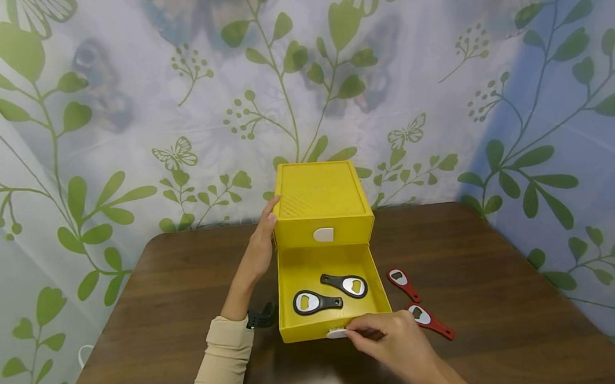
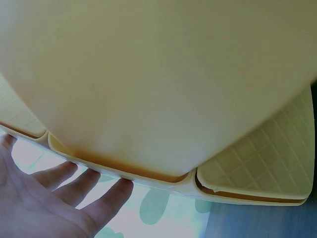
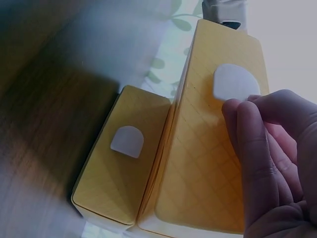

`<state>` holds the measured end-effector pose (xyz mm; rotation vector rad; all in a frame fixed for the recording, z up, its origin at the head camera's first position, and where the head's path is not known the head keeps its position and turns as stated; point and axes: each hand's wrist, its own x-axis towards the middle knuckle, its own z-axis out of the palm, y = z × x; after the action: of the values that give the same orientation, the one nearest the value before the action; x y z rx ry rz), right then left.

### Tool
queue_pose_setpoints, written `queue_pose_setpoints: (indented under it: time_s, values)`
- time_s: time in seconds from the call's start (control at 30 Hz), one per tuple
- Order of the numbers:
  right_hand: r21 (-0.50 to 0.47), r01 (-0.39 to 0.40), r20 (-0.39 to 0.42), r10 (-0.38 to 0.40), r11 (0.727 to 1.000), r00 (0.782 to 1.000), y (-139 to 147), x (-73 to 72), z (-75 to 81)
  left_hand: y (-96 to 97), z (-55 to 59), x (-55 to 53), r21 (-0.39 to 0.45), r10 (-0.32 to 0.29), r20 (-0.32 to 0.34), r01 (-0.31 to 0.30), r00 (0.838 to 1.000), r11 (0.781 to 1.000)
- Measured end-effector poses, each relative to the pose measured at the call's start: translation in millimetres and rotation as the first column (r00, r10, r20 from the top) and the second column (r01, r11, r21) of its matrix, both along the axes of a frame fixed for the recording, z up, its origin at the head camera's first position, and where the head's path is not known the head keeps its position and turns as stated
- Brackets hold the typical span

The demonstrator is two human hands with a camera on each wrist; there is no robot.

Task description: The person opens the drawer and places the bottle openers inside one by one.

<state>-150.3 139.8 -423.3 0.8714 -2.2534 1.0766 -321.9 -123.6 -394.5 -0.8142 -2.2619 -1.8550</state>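
A yellow two-drawer box (image 1: 323,188) stands on the table, its lower drawer (image 1: 290,268) pulled out. Inside that drawer lie two black bottle openers, one (image 1: 325,302) near the front and another (image 1: 334,280) behind it. My left hand (image 1: 258,249) rests against the box's left side, with fingers (image 2: 111,203) extended along its edge in the left wrist view. Thumb and fingers of my right hand (image 1: 399,341) pinch the white handle (image 3: 235,82) on the lower drawer's front. The upper drawer is closed, with its own white handle (image 1: 323,234).
Right of the drawer, two red bottle openers lie on the brown wooden table (image 1: 187,291): one (image 1: 411,292) beside the drawer, one (image 1: 441,327) close to my right hand. A leaf-patterned cloth (image 1: 194,122) hangs right behind the box. A black strap (image 1: 262,316) circles my left wrist.
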Motion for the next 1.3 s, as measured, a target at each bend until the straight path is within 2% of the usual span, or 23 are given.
queue_pose_setpoints:
  time_s: [0.23, 0.5, 0.93, 1.3]
  values:
    - [0.017, 0.02, 0.053, -0.02, 1.0, 0.998, -1, -10.9, 3.7, -0.3, 0.5, 0.8, 0.0, 0.0, 0.008, 0.0, 1.0, 1.0]
    - [0.051, 0.059, 0.046, -0.062, 0.997, 0.997, -2, -29.4, 4.7, -1.1, -0.7, 1.9, -0.001, -0.003, 0.009, 0.004, 1.0, 1.0]
    - [0.047, 0.067, 0.083, -0.071, 0.997, 0.994, -3, -69.4, 8.9, -2.1, -0.6, -1.2, -0.003, -0.009, 0.007, 0.009, 1.0, 1.0]
    - [0.03, 0.1, 0.103, -0.103, 0.995, 0.989, -5, -101.8, 8.8, -0.7, -0.4, 0.0, -0.038, 0.036, -0.001, -0.036, 0.999, 0.999]
